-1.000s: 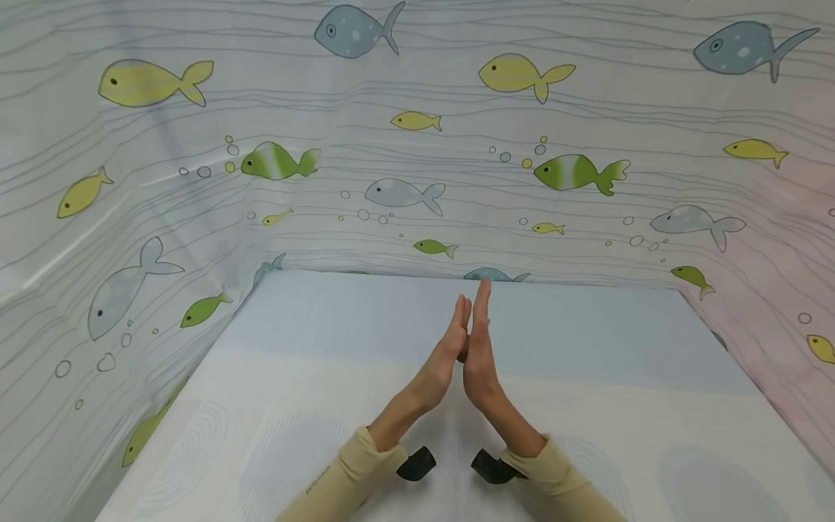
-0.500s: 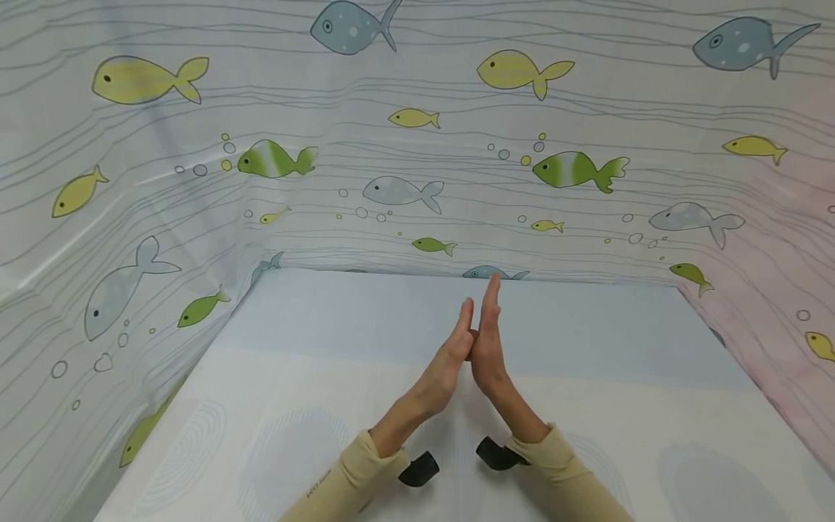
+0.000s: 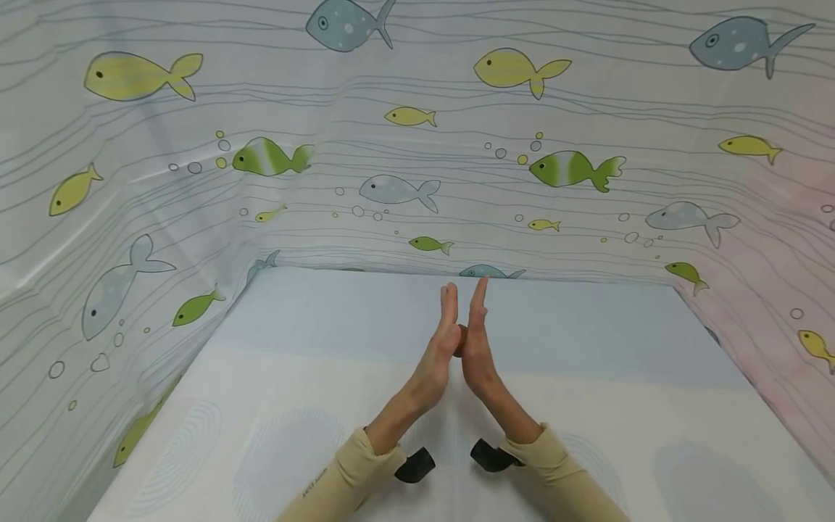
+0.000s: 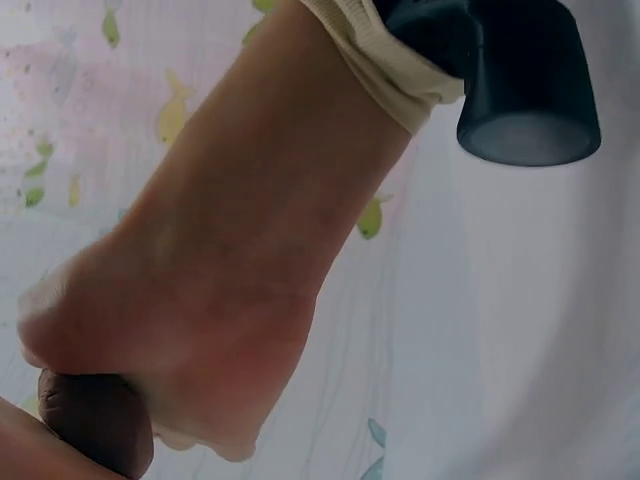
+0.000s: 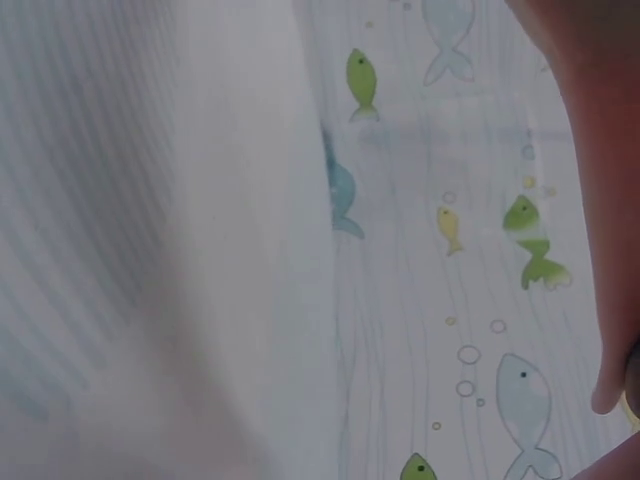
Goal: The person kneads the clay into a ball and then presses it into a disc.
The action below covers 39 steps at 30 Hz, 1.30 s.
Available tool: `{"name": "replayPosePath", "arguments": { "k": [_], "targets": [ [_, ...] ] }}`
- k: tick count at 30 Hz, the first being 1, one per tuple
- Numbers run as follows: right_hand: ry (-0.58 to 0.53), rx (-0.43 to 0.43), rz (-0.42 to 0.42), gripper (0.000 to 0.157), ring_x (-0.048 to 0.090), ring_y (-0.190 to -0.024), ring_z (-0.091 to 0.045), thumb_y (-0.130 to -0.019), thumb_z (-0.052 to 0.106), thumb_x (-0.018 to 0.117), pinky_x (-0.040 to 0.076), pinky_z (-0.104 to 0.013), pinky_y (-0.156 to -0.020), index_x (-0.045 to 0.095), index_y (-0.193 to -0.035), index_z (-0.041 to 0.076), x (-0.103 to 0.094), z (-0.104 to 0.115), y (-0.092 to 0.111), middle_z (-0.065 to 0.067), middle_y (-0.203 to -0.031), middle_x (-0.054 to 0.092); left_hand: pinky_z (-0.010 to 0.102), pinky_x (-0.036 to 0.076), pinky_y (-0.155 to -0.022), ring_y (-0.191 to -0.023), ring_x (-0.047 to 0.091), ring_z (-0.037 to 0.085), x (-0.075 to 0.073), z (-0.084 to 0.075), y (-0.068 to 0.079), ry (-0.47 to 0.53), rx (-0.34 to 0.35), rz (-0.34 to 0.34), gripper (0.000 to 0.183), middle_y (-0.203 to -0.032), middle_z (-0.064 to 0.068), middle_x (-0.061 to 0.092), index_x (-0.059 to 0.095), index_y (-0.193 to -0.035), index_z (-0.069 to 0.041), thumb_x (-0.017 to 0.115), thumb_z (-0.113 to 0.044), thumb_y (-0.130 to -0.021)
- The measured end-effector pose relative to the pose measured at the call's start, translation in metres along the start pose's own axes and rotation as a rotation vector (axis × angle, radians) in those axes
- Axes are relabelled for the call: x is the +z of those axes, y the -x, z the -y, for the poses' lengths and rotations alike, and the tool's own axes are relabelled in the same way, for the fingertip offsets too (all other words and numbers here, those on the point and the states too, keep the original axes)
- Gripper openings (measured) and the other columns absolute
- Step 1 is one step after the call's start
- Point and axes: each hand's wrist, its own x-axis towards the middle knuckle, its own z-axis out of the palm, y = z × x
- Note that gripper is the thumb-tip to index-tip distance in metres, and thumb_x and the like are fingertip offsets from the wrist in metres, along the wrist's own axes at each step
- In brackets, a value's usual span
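Note:
A dark brown rounded lump (image 3: 460, 341) sits between my two palms, held up over the table. My left hand (image 3: 435, 362) presses on it from the left, fingers straight and pointing away from me. From the other side my right hand (image 3: 478, 357) lies flat against it, its fingers straight too. Above the lump a narrow gap separates the fingers of the two hands. In the left wrist view the brown lump (image 4: 105, 425) shows a smooth rounded side between the palms. Only a dark sliver of it shows at the right edge of the right wrist view.
A white and pale blue table (image 3: 306, 312) lies beneath the hands. Fish-printed sheeting (image 3: 313, 109) rises behind it and along both sides. Black wrist-worn cameras (image 3: 415, 465) stick out below the beige sleeves (image 3: 355, 471).
My left hand has slid forward against the right, its fingertips now nearly level with the other's. After a slight shift right, both hands have come back left, the lump staying between them.

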Motion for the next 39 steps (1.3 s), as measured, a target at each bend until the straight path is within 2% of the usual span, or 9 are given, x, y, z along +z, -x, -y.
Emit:
{"name": "replayPosePath", "arguments": {
  "k": [4,8,12,14,17,21,25,32,39],
  "targets": [
    [0.008,-0.028,0.026,0.067,0.035,-0.051,-0.013,-0.100,0.062,0.000,0.034,-0.025,-0.051,-0.018,-0.156,0.029,0.008,0.004,0.003,-0.006,-0.106,0.055,0.066,-0.008,-0.113,-0.149,-0.022,0.014,-0.004,-0.001,-0.002,-0.017,0.047,-0.050,0.076,-0.163,-0.007,-0.020,-0.010,-0.159,-0.019,0.015,-0.060,-0.100],
    [0.046,-0.041,0.051,0.069,0.042,-0.059,-0.011,-0.102,0.058,-0.001,0.041,-0.031,-0.072,-0.018,-0.157,0.021,0.015,0.010,0.010,0.001,-0.059,0.041,0.066,-0.008,-0.113,-0.149,-0.022,0.014,-0.010,-0.003,-0.004,-0.019,0.076,-0.097,0.077,-0.163,-0.007,-0.021,-0.011,-0.159,-0.020,0.015,-0.062,-0.100],
    [0.065,-0.075,0.094,0.068,0.054,-0.083,-0.013,-0.104,0.055,-0.001,0.013,-0.053,-0.115,-0.018,-0.157,0.016,0.021,0.018,0.019,-0.003,-0.073,0.059,0.063,0.002,-0.116,-0.148,-0.021,0.012,-0.019,-0.005,-0.007,0.006,0.074,-0.139,0.074,-0.162,-0.011,-0.023,-0.012,-0.158,-0.026,0.015,-0.062,-0.100],
    [0.056,-0.097,0.121,0.068,0.052,-0.104,-0.015,-0.104,0.054,0.000,-0.012,-0.059,-0.114,-0.018,-0.156,0.014,0.025,0.022,0.023,-0.010,-0.086,0.061,0.062,0.003,-0.117,-0.148,-0.021,0.011,-0.024,-0.005,-0.008,0.021,0.071,-0.164,0.071,-0.161,-0.012,-0.023,-0.012,-0.158,-0.028,0.015,-0.059,-0.100],
    [0.018,-0.120,0.175,0.069,0.025,-0.141,-0.020,-0.104,0.054,0.000,-0.020,-0.061,-0.110,-0.020,-0.155,0.013,0.030,0.026,0.029,-0.020,-0.129,0.050,0.059,-0.003,-0.117,-0.148,-0.021,0.009,-0.031,-0.002,-0.009,0.032,0.061,-0.198,0.066,-0.161,-0.013,-0.022,-0.011,-0.158,-0.029,0.013,-0.053,-0.101],
    [-0.045,-0.118,0.200,0.068,-0.007,-0.148,-0.019,-0.103,0.055,-0.001,-0.020,-0.063,-0.109,-0.024,-0.154,0.018,0.035,0.030,0.032,-0.017,-0.163,0.004,0.059,-0.012,-0.115,-0.147,-0.023,0.008,-0.035,0.003,-0.008,0.017,0.049,-0.206,0.065,-0.162,-0.013,-0.022,-0.012,-0.158,-0.026,0.011,-0.050,-0.102],
    [-0.036,-0.129,0.152,0.066,0.024,-0.134,-0.018,-0.103,0.056,-0.001,-0.019,-0.062,-0.109,-0.026,-0.154,0.023,0.036,0.034,0.032,-0.015,-0.162,0.008,0.060,-0.014,-0.114,-0.147,-0.024,0.007,-0.033,0.007,-0.007,0.022,0.028,-0.191,0.066,-0.161,-0.014,-0.022,-0.013,-0.158,-0.026,0.011,-0.051,-0.101],
    [-0.018,-0.167,0.110,0.065,-0.026,-0.147,-0.015,-0.103,0.057,0.001,-0.022,-0.064,-0.108,-0.025,-0.154,0.027,0.027,0.038,0.022,0.006,-0.162,-0.027,0.061,-0.012,-0.115,-0.147,-0.025,0.010,-0.023,0.009,-0.006,0.041,0.030,-0.135,0.068,-0.162,-0.008,-0.023,-0.013,-0.158,-0.021,0.011,-0.052,-0.102],
    [-0.026,-0.190,0.022,0.073,-0.024,-0.149,-0.015,-0.101,0.063,0.007,-0.019,-0.063,-0.110,-0.023,-0.155,0.024,0.009,0.037,0.008,0.006,-0.163,-0.024,0.064,-0.015,-0.112,-0.148,-0.026,0.015,-0.011,0.004,-0.003,0.051,0.080,-0.037,0.078,-0.163,-0.006,-0.021,-0.014,-0.158,-0.016,0.013,-0.062,-0.101]
  ]
}}
